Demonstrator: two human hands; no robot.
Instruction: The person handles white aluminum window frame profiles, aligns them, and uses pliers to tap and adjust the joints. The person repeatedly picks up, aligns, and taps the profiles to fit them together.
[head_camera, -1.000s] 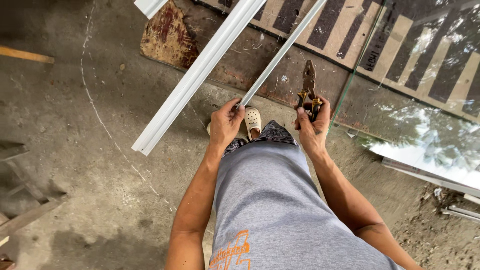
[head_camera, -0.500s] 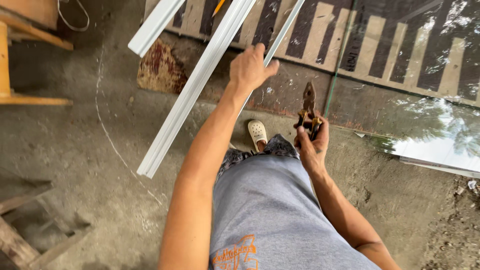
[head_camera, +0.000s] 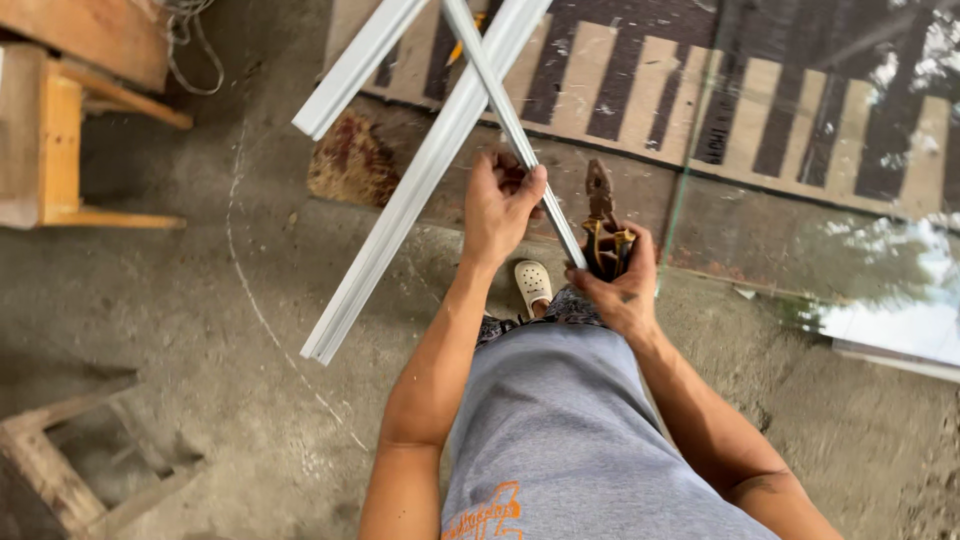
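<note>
Rough grey concrete floor (head_camera: 150, 330) is seen below, with a wooden bench (head_camera: 60, 150) at the upper left. A thin aluminium strip (head_camera: 515, 135) is gripped near its lower end by the left hand (head_camera: 500, 205), fingers closed around it; its long axis runs up and away to the left, crossing over a wider aluminium channel (head_camera: 400, 215). Tin snips (head_camera: 602, 225) are clasped in the right hand (head_camera: 620, 285), just beside the strip's lower end (head_camera: 572, 255).
</note>
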